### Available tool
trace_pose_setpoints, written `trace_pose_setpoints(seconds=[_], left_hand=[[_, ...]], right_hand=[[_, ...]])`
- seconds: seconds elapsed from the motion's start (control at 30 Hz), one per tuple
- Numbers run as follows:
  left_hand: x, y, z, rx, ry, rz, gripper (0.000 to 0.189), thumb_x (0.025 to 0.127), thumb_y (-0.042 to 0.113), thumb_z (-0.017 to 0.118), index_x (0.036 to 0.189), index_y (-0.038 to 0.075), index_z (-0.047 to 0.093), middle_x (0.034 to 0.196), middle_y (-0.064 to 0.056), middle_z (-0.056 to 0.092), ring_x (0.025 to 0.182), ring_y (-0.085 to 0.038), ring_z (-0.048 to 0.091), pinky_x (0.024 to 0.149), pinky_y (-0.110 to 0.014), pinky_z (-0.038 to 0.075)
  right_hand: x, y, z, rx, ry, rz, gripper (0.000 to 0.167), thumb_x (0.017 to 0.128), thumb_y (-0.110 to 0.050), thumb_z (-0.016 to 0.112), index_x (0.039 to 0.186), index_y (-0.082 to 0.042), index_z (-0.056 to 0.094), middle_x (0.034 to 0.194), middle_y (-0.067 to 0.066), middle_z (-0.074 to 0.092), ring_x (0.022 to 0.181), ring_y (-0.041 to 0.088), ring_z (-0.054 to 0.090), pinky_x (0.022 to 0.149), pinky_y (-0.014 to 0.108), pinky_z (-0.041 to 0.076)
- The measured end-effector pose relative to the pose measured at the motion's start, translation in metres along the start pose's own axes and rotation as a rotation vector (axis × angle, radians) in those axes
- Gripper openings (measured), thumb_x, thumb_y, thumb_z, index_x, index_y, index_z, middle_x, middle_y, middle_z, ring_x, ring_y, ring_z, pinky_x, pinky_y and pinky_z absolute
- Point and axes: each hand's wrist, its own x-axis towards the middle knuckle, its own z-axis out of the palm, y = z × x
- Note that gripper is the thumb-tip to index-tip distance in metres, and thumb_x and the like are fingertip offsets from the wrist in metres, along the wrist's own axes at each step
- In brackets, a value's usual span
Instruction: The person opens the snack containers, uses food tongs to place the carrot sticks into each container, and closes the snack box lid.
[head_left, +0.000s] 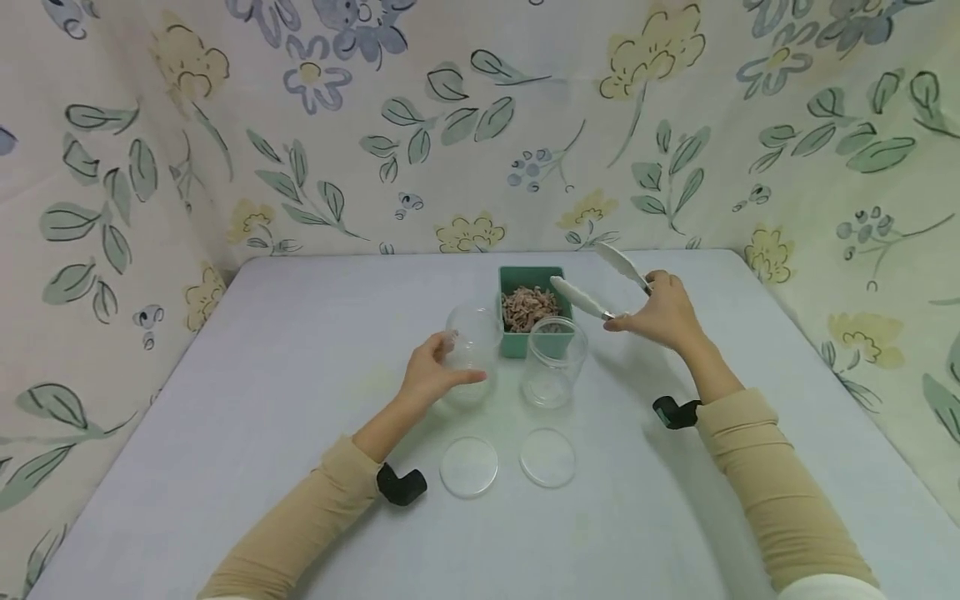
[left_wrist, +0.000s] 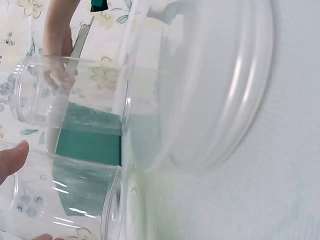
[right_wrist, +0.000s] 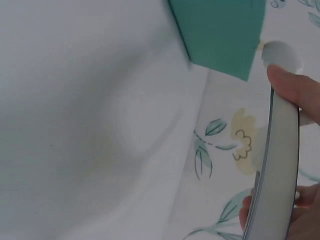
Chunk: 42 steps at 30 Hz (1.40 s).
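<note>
My left hand point(head_left: 433, 371) is round the left clear plastic jar point(head_left: 471, 354), its thumb on the near side and fingers on the far side. In the left wrist view, the thumb point(left_wrist: 11, 159) lies by that jar's wall point(left_wrist: 82, 200). A second clear jar point(head_left: 553, 371) stands just to the right. My right hand point(head_left: 662, 312) holds white-tipped tongs point(head_left: 581, 298), their arms spread. One tip is above the right edge of a green container point(head_left: 514, 345) with brown shredded meat point(head_left: 527, 307). The tongs' pale handle point(right_wrist: 277, 165) fills the right wrist view's right side.
Two round clear lids, a left one point(head_left: 468, 467) and a right one point(head_left: 547, 457), lie on the white table point(head_left: 315, 350) in front of the jars. Floral cloth point(head_left: 465, 125) hangs behind the table. Each wrist wears a black camera.
</note>
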Motion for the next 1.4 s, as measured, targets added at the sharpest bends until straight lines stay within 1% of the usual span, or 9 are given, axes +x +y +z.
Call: trace_pose_setpoints(seconds=[0.17,0.33,0.6,0.73,0.87,1.0,1.13,1.27,1.4], left_hand=[[-0.002,0.007,-0.01,0.031,0.025,-0.028,0.084,0.076,0.017,0.084,0.144,0.0,0.04,0.146,-0.02,0.043,0.139,-0.033,0.035,0.113,-0.043,0.031],[-0.004,0.013,-0.018,0.064,0.074,-0.007,0.085,0.073,0.012,0.085,0.145,0.001,0.041,0.147,-0.019,0.043,0.136,-0.035,0.037,0.111,-0.049,0.031],[-0.008,0.018,-0.023,0.081,0.073,0.003,0.088,0.072,0.01,0.085,0.146,0.0,0.039,0.145,-0.02,0.045,0.132,-0.037,0.041,0.109,-0.053,0.032],[-0.009,0.016,-0.023,0.084,0.062,-0.006,0.087,0.072,0.01,0.085,0.145,0.001,0.04,0.143,-0.02,0.046,0.13,-0.038,0.042,0.108,-0.055,0.034],[-0.009,0.013,-0.023,0.08,0.058,0.001,0.085,0.072,0.01,0.085,0.144,0.001,0.042,0.142,-0.021,0.047,0.129,-0.038,0.043,0.107,-0.056,0.034],[-0.011,0.013,-0.023,0.073,0.044,-0.003,0.087,0.072,0.01,0.085,0.145,0.0,0.04,0.144,-0.021,0.045,0.134,-0.037,0.04,0.11,-0.051,0.033],[-0.015,0.015,-0.022,0.068,0.027,-0.004,0.087,0.072,0.01,0.085,0.145,-0.001,0.04,0.145,-0.021,0.044,0.135,-0.036,0.039,0.111,-0.049,0.032],[-0.016,0.015,-0.022,0.06,0.028,0.005,0.085,0.072,0.009,0.085,0.144,0.0,0.042,0.144,-0.021,0.045,0.134,-0.036,0.04,0.11,-0.05,0.033],[-0.017,0.014,-0.023,0.066,0.035,0.008,0.084,0.072,0.008,0.085,0.143,-0.001,0.042,0.143,-0.021,0.046,0.132,-0.036,0.042,0.109,-0.051,0.034]], right_hand=[[0.006,-0.006,-0.007,-0.026,-0.121,-0.07,0.096,0.068,-0.03,0.088,0.135,0.015,0.036,0.128,0.034,0.045,0.115,0.047,0.044,0.094,0.063,0.04],[0.014,-0.02,-0.013,-0.109,-0.213,-0.171,0.093,0.067,-0.028,0.088,0.134,0.015,0.039,0.13,0.032,0.047,0.118,0.046,0.045,0.097,0.062,0.04],[0.029,-0.057,-0.024,-0.41,-0.296,-0.314,0.084,0.065,-0.029,0.085,0.129,0.008,0.046,0.122,0.026,0.055,0.108,0.041,0.054,0.086,0.058,0.049],[0.038,-0.077,-0.023,-0.535,-0.334,-0.347,0.083,0.063,-0.029,0.083,0.13,0.007,0.048,0.122,0.023,0.057,0.108,0.04,0.055,0.083,0.057,0.051],[0.046,-0.091,-0.015,-0.595,-0.382,-0.345,0.083,0.063,-0.029,0.083,0.13,0.006,0.049,0.123,0.022,0.057,0.109,0.039,0.055,0.082,0.056,0.051],[0.049,-0.098,0.0,-0.647,-0.415,-0.357,0.082,0.068,-0.031,0.082,0.132,0.008,0.047,0.129,0.025,0.054,0.116,0.043,0.052,0.089,0.057,0.049],[0.05,-0.097,0.007,-0.64,-0.428,-0.354,0.073,0.073,-0.03,0.079,0.129,0.007,0.05,0.123,0.024,0.056,0.113,0.042,0.053,0.088,0.056,0.049],[0.05,-0.089,0.01,-0.554,-0.414,-0.338,0.06,0.072,-0.026,0.078,0.12,0.003,0.055,0.11,0.017,0.061,0.098,0.034,0.057,0.079,0.051,0.052],[0.051,-0.081,0.012,-0.472,-0.397,-0.338,0.059,0.07,-0.026,0.078,0.117,0.002,0.057,0.106,0.016,0.063,0.09,0.03,0.058,0.074,0.049,0.053]])
